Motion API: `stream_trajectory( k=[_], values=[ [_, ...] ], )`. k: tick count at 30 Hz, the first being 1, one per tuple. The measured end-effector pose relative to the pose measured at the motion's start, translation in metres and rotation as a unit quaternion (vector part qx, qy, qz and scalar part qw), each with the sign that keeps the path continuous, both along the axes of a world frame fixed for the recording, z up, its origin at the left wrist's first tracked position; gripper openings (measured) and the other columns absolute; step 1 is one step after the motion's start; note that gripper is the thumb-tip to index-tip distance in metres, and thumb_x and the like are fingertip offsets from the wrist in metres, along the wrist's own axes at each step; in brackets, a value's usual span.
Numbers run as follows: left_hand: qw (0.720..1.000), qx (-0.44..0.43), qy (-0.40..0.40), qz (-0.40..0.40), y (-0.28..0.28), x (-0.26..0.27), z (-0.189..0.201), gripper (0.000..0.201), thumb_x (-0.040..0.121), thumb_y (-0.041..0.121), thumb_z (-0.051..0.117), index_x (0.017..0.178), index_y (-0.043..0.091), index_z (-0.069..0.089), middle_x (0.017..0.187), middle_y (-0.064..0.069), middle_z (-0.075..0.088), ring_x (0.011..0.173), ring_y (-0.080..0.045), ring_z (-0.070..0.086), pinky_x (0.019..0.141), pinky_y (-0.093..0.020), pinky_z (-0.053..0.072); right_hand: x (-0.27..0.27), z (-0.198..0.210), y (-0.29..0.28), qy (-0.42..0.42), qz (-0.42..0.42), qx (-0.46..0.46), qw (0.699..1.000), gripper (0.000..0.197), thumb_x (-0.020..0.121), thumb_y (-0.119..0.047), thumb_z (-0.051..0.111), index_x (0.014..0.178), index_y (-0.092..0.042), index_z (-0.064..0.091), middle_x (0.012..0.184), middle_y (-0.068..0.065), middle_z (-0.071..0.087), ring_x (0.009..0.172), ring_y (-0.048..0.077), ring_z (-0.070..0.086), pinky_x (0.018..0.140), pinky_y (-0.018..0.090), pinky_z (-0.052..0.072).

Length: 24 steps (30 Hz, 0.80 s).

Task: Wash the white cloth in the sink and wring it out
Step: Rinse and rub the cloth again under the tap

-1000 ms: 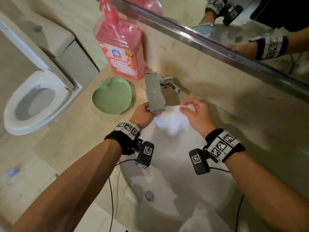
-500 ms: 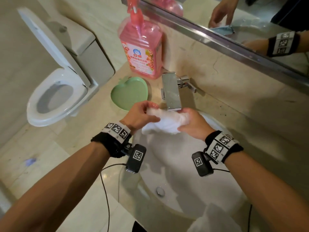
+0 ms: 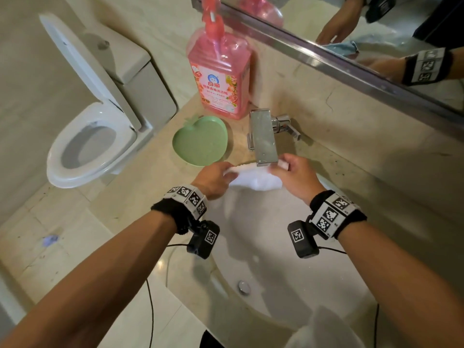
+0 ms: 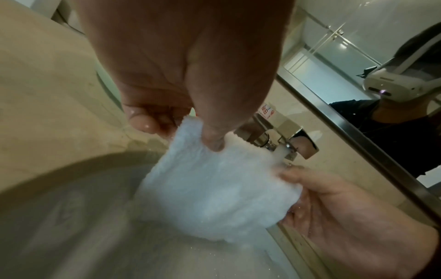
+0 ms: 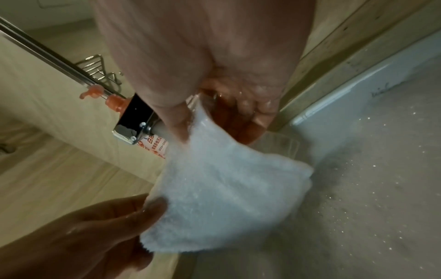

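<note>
While water runs from the tap (image 3: 263,139) onto its right end, the cloth (image 3: 253,178) hangs stretched between both hands over the back of the sink (image 3: 276,272), just under the spout. The left hand (image 3: 213,178) pinches the cloth's left edge between thumb and fingers (image 4: 143,120), and the right hand (image 3: 295,175) grips the opposite edge, thumb curled over it, close against the stream. Held this way, the cloth's long axis runs left to right across the basin, roughly square to the forearms, with the slack middle sagging toward the person. Neither hand is nearer than the other; each already has an end, so the wringing to come looks to turn on that side-to-side axis, the wrists rotating opposite ways once the fabric is gathered into a roll. The washing step appears under way, and no twist shows in the cloth yet. A pink soap bottle (image 3: 221,81) and a green dish (image 3: 200,143) stand on the counter to the tap's left, well apart from the hands
</note>
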<state>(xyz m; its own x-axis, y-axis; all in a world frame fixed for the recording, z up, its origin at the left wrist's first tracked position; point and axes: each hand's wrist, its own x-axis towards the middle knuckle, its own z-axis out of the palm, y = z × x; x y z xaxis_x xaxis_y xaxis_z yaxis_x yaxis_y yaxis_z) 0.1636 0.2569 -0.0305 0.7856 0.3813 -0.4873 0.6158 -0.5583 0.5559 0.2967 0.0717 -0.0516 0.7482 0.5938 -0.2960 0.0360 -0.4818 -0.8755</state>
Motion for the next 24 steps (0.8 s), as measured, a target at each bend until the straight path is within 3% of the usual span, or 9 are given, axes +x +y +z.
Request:
stream_trajectory(
  k=[2,6,9,12,15,18,21,24],
  values=[
    [1.000,-0.006,-0.002,-0.001,-0.008,0.008,-0.005,0.041,0.102,0.036,0.047,0.133,0.010,0.054,0.134,-0.011,0.057,0.121,-0.028,0.053,0.102,-0.035,0.039,0.000,0.000,-0.004,-0.010,-0.026,0.002,1.000,0.008,0.087,-0.027,0.072,0.081,-0.029,0.068,0.063,-0.028,0.063,0.062,-0.007,0.057,0.058,0.012,0.042],
    [0.995,-0.090,-0.033,0.020,-0.024,0.025,-0.015,0.047,0.102,0.040,0.046,0.140,0.013,0.049,0.141,-0.007,0.055,0.127,-0.024,0.052,0.109,-0.040,0.039,0.007,0.002,-0.018,0.006,-0.075,-0.003,0.997,0.009,0.088,-0.028,0.069,0.083,-0.022,0.067,0.060,-0.014,0.059,0.053,0.001,0.049,0.055,0.022,0.040],
    [0.987,-0.143,-0.065,0.040,-0.034,0.034,-0.019,0.041,0.100,0.035,0.052,0.135,0.015,0.057,0.131,-0.004,0.063,0.119,-0.021,0.059,0.107,-0.041,0.044,0.012,0.002,-0.031,-0.001,-0.088,-0.013,0.996,0.005,0.091,-0.025,0.068,0.090,-0.021,0.068,0.075,-0.002,0.066,0.066,0.013,0.058,0.063,0.030,0.046],
    [0.980,-0.160,-0.104,0.062,-0.038,0.037,-0.020,0.030,0.097,0.033,0.059,0.121,0.016,0.067,0.111,0.001,0.072,0.103,-0.016,0.066,0.099,-0.040,0.050,0.015,0.001,-0.041,-0.023,-0.087,-0.037,0.995,0.019,0.092,-0.025,0.068,0.109,-0.016,0.068,0.092,0.008,0.072,0.085,0.030,0.068,0.075,0.040,0.054],
    [0.981,-0.124,-0.129,0.070,-0.032,0.034,-0.016,0.013,0.091,0.036,0.067,0.097,0.025,0.070,0.087,0.012,0.071,0.077,-0.002,0.065,0.079,-0.029,0.052,0.015,0.001,-0.045,-0.019,-0.095,-0.039,0.994,0.025,0.090,-0.023,0.073,0.113,-0.021,0.066,0.101,0.014,0.072,0.091,0.036,0.068,0.081,0.048,0.058],
    [0.982,-0.096,-0.144,0.076,-0.024,0.028,-0.007,0.008,0.090,0.034,0.068,0.089,0.026,0.070,0.084,0.009,0.070,0.069,0.004,0.061,0.072,-0.024,0.047,0.011,0.002,-0.041,0.024,-0.120,-0.017,0.992,0.021,0.089,-0.020,0.074,0.108,-0.027,0.067,0.113,0.020,0.070,0.104,0.043,0.064,0.090,0.057,0.055],
    [0.988,-0.017,-0.141,0.064,-0.016,0.018,0.002,0.024,0.093,0.041,0.062,0.102,0.020,0.071,0.094,0.005,0.069,0.080,-0.008,0.062,0.073,-0.026,0.045,0.006,0.003,-0.032,0.064,-0.068,-0.006,0.996,0.035,0.089,-0.012,0.075,0.122,-0.018,0.066,0.117,0.014,0.070,0.108,0.035,0.067,0.098,0.052,0.054],
    [0.986,0.060,-0.148,0.048,-0.005,0.006,0.009,0.026,0.093,0.040,0.062,0.099,0.016,0.069,0.085,0.004,0.064,0.079,-0.017,0.059,0.070,-0.026,0.039,0.001,0.002,-0.019,0.041,0.002,-0.038,0.998,0.061,0.080,-0.008,0.082,0.136,-0.006,0.059,0.122,0.009,0.070,0.111,0.024,0.068,0.099,0.043,0.054]
  ],
)
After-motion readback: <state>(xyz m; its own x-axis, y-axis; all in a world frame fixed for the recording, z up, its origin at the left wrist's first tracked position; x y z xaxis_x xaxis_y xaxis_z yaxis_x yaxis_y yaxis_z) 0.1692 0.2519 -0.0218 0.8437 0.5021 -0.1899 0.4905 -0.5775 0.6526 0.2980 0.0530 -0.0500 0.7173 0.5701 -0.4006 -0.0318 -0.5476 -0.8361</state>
